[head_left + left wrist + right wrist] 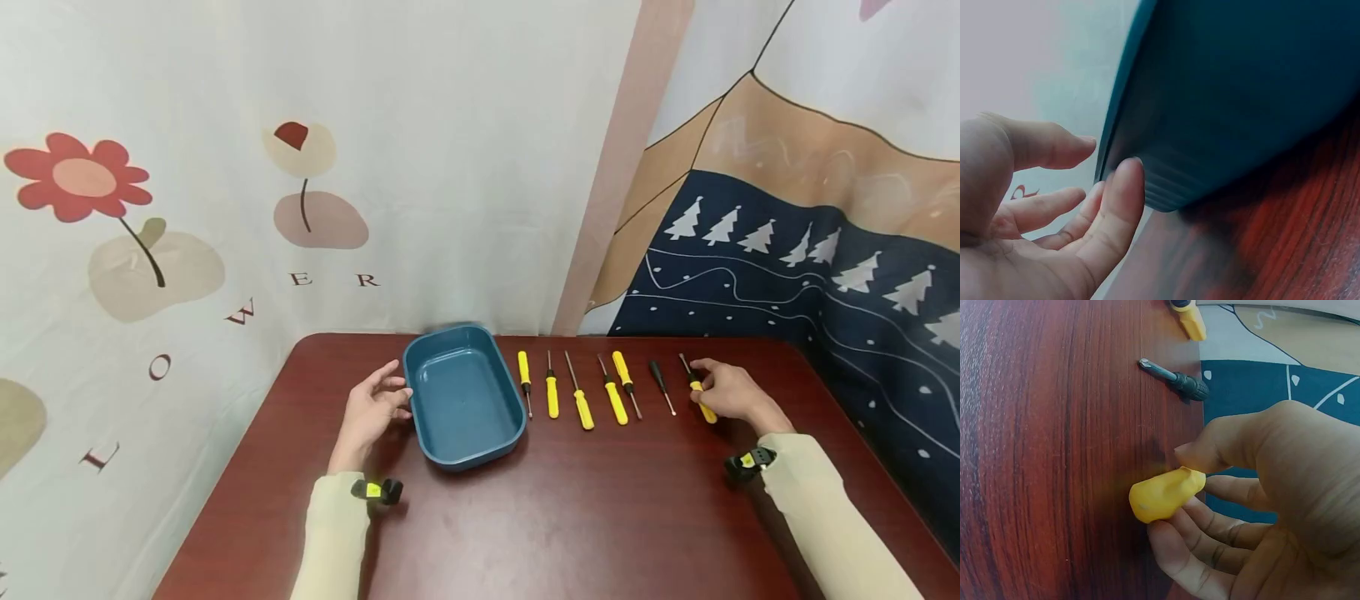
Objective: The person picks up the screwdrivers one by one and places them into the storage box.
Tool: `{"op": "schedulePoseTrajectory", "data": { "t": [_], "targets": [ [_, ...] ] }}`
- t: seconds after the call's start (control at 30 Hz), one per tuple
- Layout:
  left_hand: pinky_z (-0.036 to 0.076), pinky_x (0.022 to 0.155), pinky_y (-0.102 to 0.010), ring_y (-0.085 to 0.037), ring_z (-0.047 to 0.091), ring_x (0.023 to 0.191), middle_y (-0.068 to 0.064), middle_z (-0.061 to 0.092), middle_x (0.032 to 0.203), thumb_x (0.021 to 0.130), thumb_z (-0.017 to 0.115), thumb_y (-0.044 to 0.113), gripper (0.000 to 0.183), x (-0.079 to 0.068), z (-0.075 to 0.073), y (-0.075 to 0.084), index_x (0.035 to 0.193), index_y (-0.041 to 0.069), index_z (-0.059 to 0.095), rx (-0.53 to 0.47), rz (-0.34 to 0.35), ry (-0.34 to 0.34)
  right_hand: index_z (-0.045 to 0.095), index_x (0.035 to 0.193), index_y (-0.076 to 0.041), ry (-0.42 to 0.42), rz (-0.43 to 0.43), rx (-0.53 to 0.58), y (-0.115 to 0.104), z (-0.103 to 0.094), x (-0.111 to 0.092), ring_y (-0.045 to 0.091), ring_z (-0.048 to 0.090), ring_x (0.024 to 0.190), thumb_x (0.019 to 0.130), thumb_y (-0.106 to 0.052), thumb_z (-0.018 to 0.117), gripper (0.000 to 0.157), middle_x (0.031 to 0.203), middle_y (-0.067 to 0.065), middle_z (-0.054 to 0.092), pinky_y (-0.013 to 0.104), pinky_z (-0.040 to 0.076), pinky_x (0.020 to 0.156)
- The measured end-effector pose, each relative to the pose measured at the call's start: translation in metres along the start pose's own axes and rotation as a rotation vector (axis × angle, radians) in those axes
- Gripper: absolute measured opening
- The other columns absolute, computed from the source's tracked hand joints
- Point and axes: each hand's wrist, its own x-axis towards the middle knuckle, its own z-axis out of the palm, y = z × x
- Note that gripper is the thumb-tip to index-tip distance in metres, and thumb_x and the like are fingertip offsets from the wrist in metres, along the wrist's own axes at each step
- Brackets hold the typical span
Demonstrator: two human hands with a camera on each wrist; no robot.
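Screwdriver (706,407) at three o'clock from tray (467,404) sat pinched in right hand (731,390), likely for control, left hand (372,407) ungripping at nine.

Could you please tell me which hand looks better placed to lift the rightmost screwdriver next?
The right hand, I would judge: it holds the rightmost screwdriver by its yellow handle. The left hand is at the blue tray's left side, with the other screwdrivers lying between.

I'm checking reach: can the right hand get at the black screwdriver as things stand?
Likely yes, though not freely: the black screwdriver lies uncovered close to the right hand, but that hand grips a yellow screwdriver, which may need setting down first.
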Motion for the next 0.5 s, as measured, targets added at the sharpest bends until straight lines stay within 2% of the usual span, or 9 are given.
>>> {"op": "schedulePoseTrajectory", "data": {
  "t": [0.23, 0.5],
  "targets": [
    [0.064, 0.071, -0.029, -0.012, 0.070, 0.075, -0.011, 0.059, 0.111, 0.095, 0.069, 0.002, 0.064, -0.0021, 0.0020, -0.0002, 0.153, 0.011, 0.047, -0.057, -0.023, -0.045, 0.047, 0.139, 0.013, -0.016, 0.018, 0.000, -0.0010, 0.0006, -0.0018, 0.027, 0.061, 0.079, 0.087, -0.011, 0.071, 0.062, 0.100, 0.027, 0.064, 0.029, 0.051, 0.062],
    [0.064, 0.068, -0.029, -0.014, 0.068, 0.069, -0.006, 0.057, 0.102, 0.095, 0.068, 0.001, 0.059, -0.0053, 0.0019, 0.0000, 0.151, 0.008, 0.050, -0.095, -0.061, -0.020, 0.049, 0.138, 0.013, -0.022, 0.007, 0.009, -0.0044, 0.0018, -0.0016, 0.027, 0.061, 0.080, 0.087, -0.010, 0.070, 0.060, 0.101, 0.028, 0.064, 0.029, 0.052, 0.063]
  ]
}}
